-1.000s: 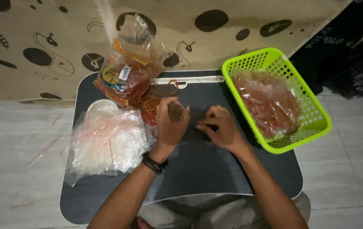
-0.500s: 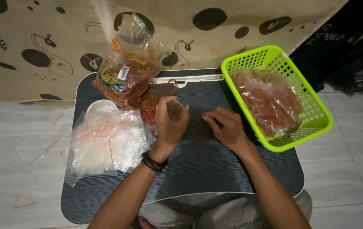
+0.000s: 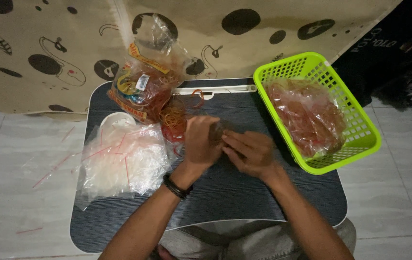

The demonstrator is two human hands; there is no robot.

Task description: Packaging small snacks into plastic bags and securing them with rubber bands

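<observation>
Crinkled clear plastic bags (image 3: 119, 163) lie flat at the far left of the dark ribbed lap table (image 3: 244, 212). Just right, a torn bag of rubber bands (image 3: 143, 91) spills orange loops. At centre, the left hand (image 3: 200, 144) is clenched around a small dark packet (image 3: 215, 134); the right hand (image 3: 251, 154) touches it, fingers pinching its right end. Rightmost, a rigid green lattice basket (image 3: 360, 144) holds filled glossy packets.

glossy clear plastic bags (image 3: 119, 163), green plastic basket (image 3: 360, 130)
</observation>
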